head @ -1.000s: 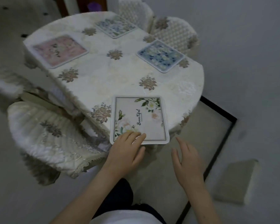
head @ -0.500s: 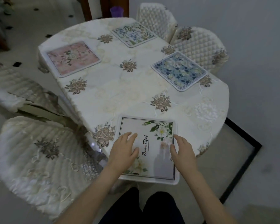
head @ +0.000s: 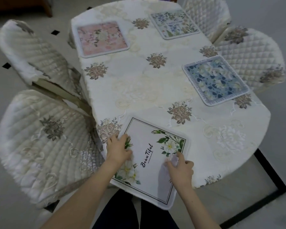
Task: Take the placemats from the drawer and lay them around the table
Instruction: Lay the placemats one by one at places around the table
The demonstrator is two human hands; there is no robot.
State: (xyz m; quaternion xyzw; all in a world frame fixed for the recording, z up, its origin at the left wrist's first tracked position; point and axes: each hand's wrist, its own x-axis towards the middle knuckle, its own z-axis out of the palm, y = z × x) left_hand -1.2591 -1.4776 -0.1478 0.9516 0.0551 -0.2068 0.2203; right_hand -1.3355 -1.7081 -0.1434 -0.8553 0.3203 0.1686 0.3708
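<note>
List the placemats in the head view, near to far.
White "Beautiful" placemat under both hands, its near edge overhanging the table → dark blue floral placemat → pink floral placemat → light blue floral placemat.

Four cream quilted chair covers with embroidered brown roses (head: 45,138) flank both long sides. Pale floor tiles with small black diamond insets (head: 54,32) fill the upper left. A black-framed pale panel, perhaps a mat (head: 238,200), lies lower right.
</note>
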